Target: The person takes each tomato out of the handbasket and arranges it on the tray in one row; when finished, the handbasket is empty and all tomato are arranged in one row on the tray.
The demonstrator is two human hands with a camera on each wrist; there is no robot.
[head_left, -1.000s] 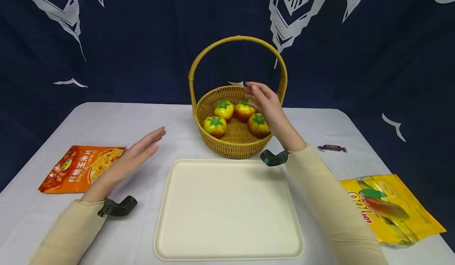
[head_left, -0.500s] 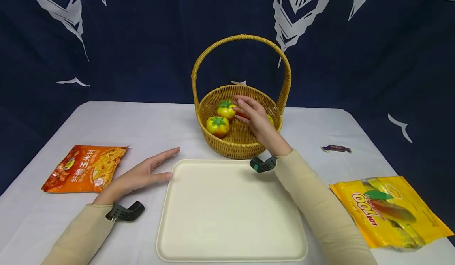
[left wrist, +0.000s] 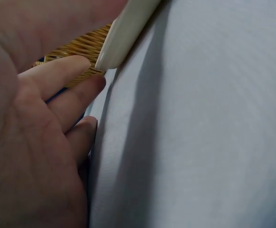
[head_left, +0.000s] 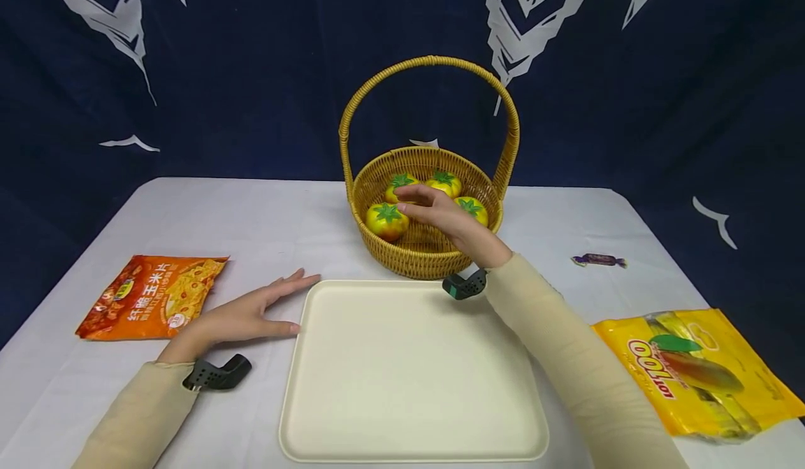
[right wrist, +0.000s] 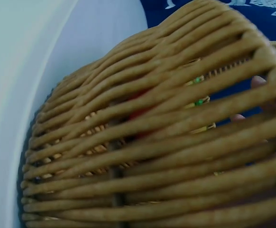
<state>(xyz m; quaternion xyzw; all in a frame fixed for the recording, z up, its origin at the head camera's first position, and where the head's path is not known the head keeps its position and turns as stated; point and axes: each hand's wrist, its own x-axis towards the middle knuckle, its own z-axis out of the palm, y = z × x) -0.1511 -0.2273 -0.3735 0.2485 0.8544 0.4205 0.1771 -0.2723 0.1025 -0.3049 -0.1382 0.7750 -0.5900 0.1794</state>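
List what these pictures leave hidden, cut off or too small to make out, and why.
Head: the rear-left fruit, partly hidden by the right hand.
Head: any print on the candy, too small.
Left wrist: the thumb of the left hand, cut off by the top edge.
Right wrist: contents of the basket, largely hidden by its weave.

The site presents as a staged tabletop camera station, wider room type undetermined, as evidenced by a patterned navy curtain (head_left: 264, 70) behind a white-covered table (head_left: 264, 217), a basket (head_left: 415, 263), tray (head_left: 411, 378) and yellow bag (head_left: 711, 374) laid out thereon, and a black camera (head_left: 218, 373) worn on each wrist.
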